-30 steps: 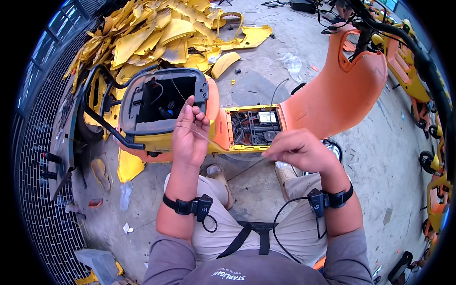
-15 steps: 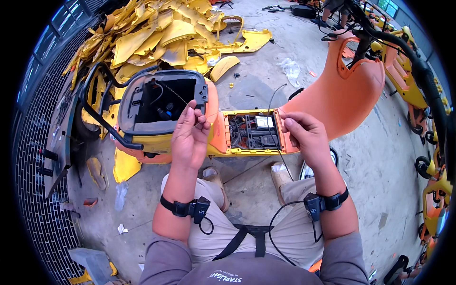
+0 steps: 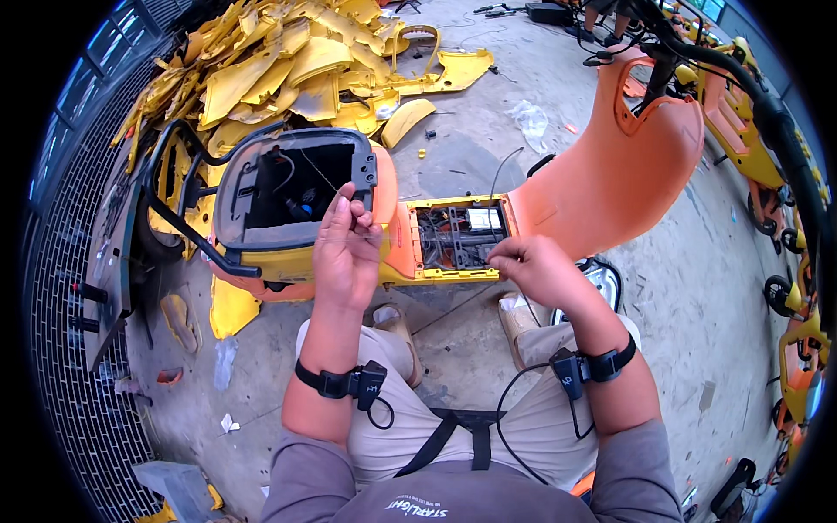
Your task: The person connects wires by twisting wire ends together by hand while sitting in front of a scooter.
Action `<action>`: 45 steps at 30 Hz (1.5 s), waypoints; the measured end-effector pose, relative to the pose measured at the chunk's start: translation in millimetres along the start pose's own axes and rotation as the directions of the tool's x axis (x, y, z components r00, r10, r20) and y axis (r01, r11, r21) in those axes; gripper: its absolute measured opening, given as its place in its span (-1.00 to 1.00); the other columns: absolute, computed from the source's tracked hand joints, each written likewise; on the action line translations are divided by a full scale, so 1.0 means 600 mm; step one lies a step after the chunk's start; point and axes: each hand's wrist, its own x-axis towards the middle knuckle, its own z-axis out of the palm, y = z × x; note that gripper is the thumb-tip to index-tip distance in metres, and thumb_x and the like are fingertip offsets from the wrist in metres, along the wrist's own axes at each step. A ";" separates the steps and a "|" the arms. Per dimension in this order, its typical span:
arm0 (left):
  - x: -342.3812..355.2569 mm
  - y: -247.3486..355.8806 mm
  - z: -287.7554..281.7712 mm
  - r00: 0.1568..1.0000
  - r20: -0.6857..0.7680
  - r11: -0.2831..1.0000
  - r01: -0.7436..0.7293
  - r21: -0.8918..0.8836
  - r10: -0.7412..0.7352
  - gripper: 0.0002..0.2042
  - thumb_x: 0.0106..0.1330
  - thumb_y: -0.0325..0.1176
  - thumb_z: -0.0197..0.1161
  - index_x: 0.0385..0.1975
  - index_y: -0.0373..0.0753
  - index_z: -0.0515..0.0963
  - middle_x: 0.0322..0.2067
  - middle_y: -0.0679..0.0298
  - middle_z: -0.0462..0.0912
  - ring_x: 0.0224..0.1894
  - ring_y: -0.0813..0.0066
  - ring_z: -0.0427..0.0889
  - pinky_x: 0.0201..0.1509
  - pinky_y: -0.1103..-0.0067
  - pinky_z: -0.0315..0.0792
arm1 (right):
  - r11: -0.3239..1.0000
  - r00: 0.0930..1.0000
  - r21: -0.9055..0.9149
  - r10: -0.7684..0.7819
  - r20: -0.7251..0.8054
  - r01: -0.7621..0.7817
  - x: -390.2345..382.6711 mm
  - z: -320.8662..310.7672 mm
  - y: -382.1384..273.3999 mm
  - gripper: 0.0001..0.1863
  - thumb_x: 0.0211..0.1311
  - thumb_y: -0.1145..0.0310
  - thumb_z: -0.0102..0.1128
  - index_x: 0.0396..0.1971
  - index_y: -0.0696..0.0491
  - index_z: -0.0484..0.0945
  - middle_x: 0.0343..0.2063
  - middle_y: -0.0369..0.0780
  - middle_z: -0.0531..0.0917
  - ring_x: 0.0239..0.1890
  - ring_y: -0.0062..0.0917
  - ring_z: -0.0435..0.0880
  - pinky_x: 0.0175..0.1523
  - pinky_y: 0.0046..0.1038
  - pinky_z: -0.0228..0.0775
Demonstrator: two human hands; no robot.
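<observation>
An orange and yellow scooter body (image 3: 399, 248) lies across in front of me. Beside its seat opening (image 3: 292, 187), my left hand (image 3: 346, 248) is raised with thumb and fingers pinched. A thin dark wire (image 3: 316, 168) runs from that opening to its fingertips. My right hand (image 3: 542, 272) is closed in a pinch over the near right corner of the wiring compartment (image 3: 458, 275); what its fingertips hold is too small to make out. A thin black cable (image 3: 498, 174) arcs over the compartment and passes at those fingertips. Wires and a white-labelled box (image 3: 484, 219) sit inside the compartment.
Yellow panels (image 3: 288, 70) are heaped at the back left. A black tubular rack (image 3: 174, 213) juts from the scooter's left end. The orange front shield (image 3: 610, 174) rises at right, with a black handlebar (image 3: 767, 105) beyond. A black-rimmed cover (image 3: 602, 283) lies behind my right hand.
My right hand has moved left and slightly down, from the front shield's base to the compartment's near right corner. My left hand stays pinched in nearly the same place.
</observation>
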 end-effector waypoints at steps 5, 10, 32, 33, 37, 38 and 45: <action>-0.002 0.005 0.000 1.000 0.022 1.000 0.004 -0.002 -0.003 -0.73 0.48 -0.33 -0.01 0.11 -0.23 0.37 -0.35 0.43 0.43 -0.33 0.68 0.41 -0.18 0.67 0.39 | 0.960 0.993 0.273 -0.087 0.079 0.062 -0.005 -0.021 -0.008 -0.76 0.30 0.31 0.18 -0.20 0.17 0.62 -0.44 -0.30 0.64 -0.43 -0.64 0.55 -0.28 -0.55 0.42; 0.002 0.008 -0.012 0.999 0.035 0.999 -0.010 -0.032 0.011 -0.72 0.49 -0.34 -0.03 0.12 -0.23 0.36 -0.36 0.43 0.39 -0.35 0.68 0.39 -0.18 0.68 0.37 | 0.729 0.974 0.684 -0.131 0.187 -0.034 -0.025 -0.043 -0.035 -0.75 0.36 0.26 0.12 -0.17 0.12 0.61 -0.45 -0.34 0.61 -0.47 -0.75 0.49 -0.35 -0.67 0.33; -0.001 0.006 -0.004 0.998 0.067 0.999 -0.008 -0.031 0.010 -0.69 0.48 -0.32 0.00 0.15 -0.26 0.35 -0.30 0.42 0.41 -0.29 0.68 0.43 -0.17 0.67 0.41 | 0.995 0.995 0.099 0.008 -0.098 0.002 -0.004 0.001 -0.019 -0.81 0.27 0.36 0.16 -0.33 0.20 0.57 -0.54 -0.25 0.60 -0.48 -0.60 0.54 -0.33 -0.50 0.41; -0.002 0.006 -0.005 0.998 0.066 0.999 -0.007 -0.038 0.009 -0.69 0.48 -0.31 0.00 0.15 -0.25 0.35 -0.30 0.42 0.41 -0.28 0.68 0.43 -0.17 0.67 0.41 | 0.992 0.990 0.127 0.008 -0.138 0.010 -0.004 0.000 -0.020 -0.82 0.28 0.37 0.15 -0.33 0.21 0.56 -0.52 -0.27 0.59 -0.45 -0.63 0.52 -0.31 -0.53 0.40; -0.001 0.007 -0.007 0.998 0.060 0.997 -0.003 -0.078 0.008 -0.70 0.48 -0.31 0.00 0.14 -0.24 0.35 -0.29 0.41 0.42 -0.27 0.68 0.43 -0.17 0.66 0.41 | 0.974 0.990 0.225 0.000 -0.139 0.031 -0.005 -0.010 -0.013 -0.84 0.30 0.39 0.15 -0.32 0.20 0.56 -0.48 -0.29 0.59 -0.41 -0.67 0.52 -0.28 -0.55 0.39; -0.001 0.007 -0.007 0.998 0.060 0.997 -0.003 -0.079 0.008 -0.70 0.48 -0.31 0.00 0.14 -0.24 0.35 -0.29 0.41 0.42 -0.27 0.68 0.43 -0.17 0.66 0.41 | 0.959 0.991 0.277 -0.018 -0.134 0.055 -0.004 -0.011 -0.008 -0.85 0.30 0.40 0.14 -0.33 0.20 0.56 -0.49 -0.31 0.58 -0.41 -0.68 0.51 -0.28 -0.55 0.38; 0.002 0.004 -0.010 0.996 0.001 0.996 -0.086 -0.027 0.086 -0.77 0.46 -0.32 0.03 0.04 -0.18 0.42 -0.29 0.41 0.46 -0.29 0.66 0.46 -0.23 0.68 0.41 | 0.975 0.996 0.209 -0.066 -0.066 0.078 -0.009 -0.016 -0.008 -0.85 0.28 0.41 0.17 -0.34 0.20 0.56 -0.51 -0.32 0.56 -0.43 -0.68 0.49 -0.30 -0.55 0.38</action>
